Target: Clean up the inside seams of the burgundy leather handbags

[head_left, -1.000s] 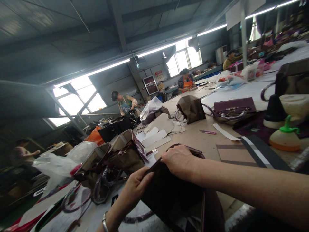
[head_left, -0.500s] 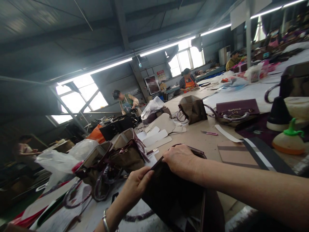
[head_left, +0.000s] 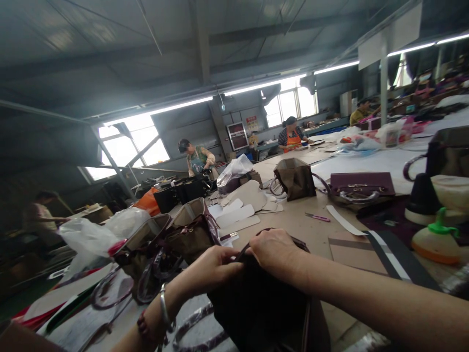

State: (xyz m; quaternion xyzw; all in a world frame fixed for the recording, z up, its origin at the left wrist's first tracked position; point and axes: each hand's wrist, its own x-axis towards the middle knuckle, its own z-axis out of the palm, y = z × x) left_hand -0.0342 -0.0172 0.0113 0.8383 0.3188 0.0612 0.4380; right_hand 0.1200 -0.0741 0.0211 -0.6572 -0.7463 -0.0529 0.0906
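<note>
A dark brown handbag [head_left: 264, 303] stands in front of me at the table's near edge, its mouth towards the far side. My left hand [head_left: 216, 264] pinches the bag's upper rim from the left, thumb on the near side. Close beside it, my right hand [head_left: 274, 254] is closed over the same rim, with its fingertips hidden behind the edge. A wrapped handle loop [head_left: 196, 332] lies on the table to the left of the bag. The inside of the bag is too dark to make out.
More handbags [head_left: 192, 230] stand to the left, near clear plastic bags [head_left: 88, 239]. Pale cut pieces [head_left: 244, 195], thread snips [head_left: 318, 217] and a purple bag flap [head_left: 361, 184] lie beyond. A green-capped glue bottle [head_left: 436, 239] stands right. Several people work farther back.
My left hand has moved right along the rim, nearer my right hand. The view has tilted up a little, and the bag sits slightly lower and more left.
</note>
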